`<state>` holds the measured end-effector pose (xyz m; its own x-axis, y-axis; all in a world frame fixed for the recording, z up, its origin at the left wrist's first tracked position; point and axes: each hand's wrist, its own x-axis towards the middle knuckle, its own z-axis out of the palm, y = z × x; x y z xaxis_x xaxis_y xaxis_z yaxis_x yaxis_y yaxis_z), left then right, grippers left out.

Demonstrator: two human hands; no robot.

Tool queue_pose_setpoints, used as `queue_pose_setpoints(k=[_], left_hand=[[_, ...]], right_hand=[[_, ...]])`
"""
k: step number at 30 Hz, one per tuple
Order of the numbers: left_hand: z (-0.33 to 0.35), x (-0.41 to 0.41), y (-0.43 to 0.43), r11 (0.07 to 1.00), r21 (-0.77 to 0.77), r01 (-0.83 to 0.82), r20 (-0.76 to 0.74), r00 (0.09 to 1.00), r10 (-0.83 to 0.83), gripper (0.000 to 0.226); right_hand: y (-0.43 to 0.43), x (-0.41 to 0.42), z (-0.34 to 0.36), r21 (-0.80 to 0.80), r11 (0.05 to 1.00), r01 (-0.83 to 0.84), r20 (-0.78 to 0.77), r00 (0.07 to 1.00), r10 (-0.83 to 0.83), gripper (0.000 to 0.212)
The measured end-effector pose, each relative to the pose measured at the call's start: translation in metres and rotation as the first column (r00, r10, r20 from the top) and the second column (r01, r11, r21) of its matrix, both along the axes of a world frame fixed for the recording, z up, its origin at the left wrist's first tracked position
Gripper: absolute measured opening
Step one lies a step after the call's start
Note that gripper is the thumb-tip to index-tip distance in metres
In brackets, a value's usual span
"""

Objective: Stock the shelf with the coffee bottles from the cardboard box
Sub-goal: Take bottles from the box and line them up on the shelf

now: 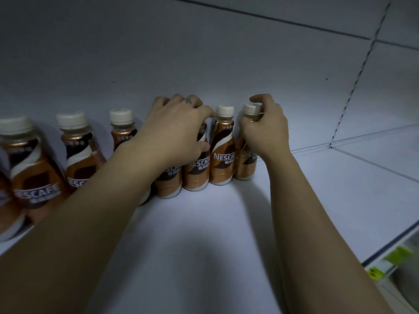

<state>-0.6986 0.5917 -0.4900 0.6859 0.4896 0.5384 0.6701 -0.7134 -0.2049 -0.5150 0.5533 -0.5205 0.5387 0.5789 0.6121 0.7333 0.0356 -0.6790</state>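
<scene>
Dim white shelf (226, 223), its back row of glossy, bronze-labelled coffee bottles (223, 159) cut off at left; left grip (174, 130) clasps a middle bottle (196, 175), hiding its cap, while right grip (265, 130) grasps the end bottle (244, 165) by its neck.

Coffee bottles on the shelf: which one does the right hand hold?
The rightmost bottle, at the row's end: the right hand curls round its neck, just under the white cap. The left hand grips the third bottle from the right.
</scene>
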Motion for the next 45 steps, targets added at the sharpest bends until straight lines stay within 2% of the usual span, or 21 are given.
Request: queue_pose_setpoints(k=[3,6,8,13,18,22,26,28,30,36,43,45], left_hand=[[0.005,-0.007,-0.005,1.0,-0.006,0.01,0.003,1.0,-0.01,0.065],[0.011,-0.02,-0.011,1.0,-0.006,-0.009,0.032,0.999,0.009,0.07],[0.014,-0.035,-0.015,0.999,-0.02,-0.039,0.069,0.997,0.04,0.073],[0.022,-0.089,-0.023,0.978,0.02,-0.207,0.071,0.976,0.206,0.076],[0.032,-0.128,-0.022,0.946,-0.002,-0.324,0.046,0.945,0.324,0.075],[0.028,-0.149,-0.019,0.92,-0.067,-0.386,0.004,0.922,0.387,0.083],[0.017,-0.154,-0.02,0.908,0.002,-0.42,-0.014,0.908,0.42,0.095],[0.007,-0.151,-0.02,0.904,0.031,-0.427,-0.031,0.903,0.428,0.094],[-0.003,-0.147,-0.019,0.896,0.055,-0.44,-0.047,0.895,0.443,0.094],[-0.006,-0.144,-0.019,0.88,0.071,-0.47,-0.033,0.88,0.473,0.09],[-0.009,-0.131,-0.022,0.854,0.009,-0.519,0.047,0.854,0.519,0.068],[-0.012,-0.129,-0.022,0.853,0.013,-0.522,0.049,0.852,0.52,0.068]], right_hand=[[-0.006,-0.012,0.004,0.015,0.998,0.062,0.054,0.997,-0.062,0.05],[-0.012,-0.034,0.01,0.125,0.99,0.069,0.122,0.989,-0.085,0.052],[-0.013,-0.053,0.01,0.171,0.984,0.043,0.177,0.981,-0.074,0.048],[-0.015,-0.086,0.006,0.163,0.981,-0.104,0.31,0.95,0.049,0.047],[-0.011,-0.111,-0.002,0.037,0.977,-0.209,0.501,0.85,0.163,0.057],[-0.008,-0.126,-0.008,-0.021,0.976,-0.216,0.639,0.748,0.179,0.068],[-0.003,-0.145,-0.017,-0.159,0.977,-0.141,0.738,0.64,0.213,0.103],[-0.001,-0.152,-0.023,-0.2,0.976,-0.091,0.77,0.601,0.214,0.117],[0.001,-0.154,-0.026,-0.208,0.977,-0.046,0.796,0.573,0.197,0.123],[0.002,-0.155,-0.029,-0.199,0.98,-0.017,0.808,0.564,0.174,0.125],[0.001,-0.154,-0.03,-0.185,0.983,0.012,0.824,0.547,0.149,0.123],[0.002,-0.153,-0.033,-0.171,0.985,0.016,0.823,0.553,0.133,0.123]])
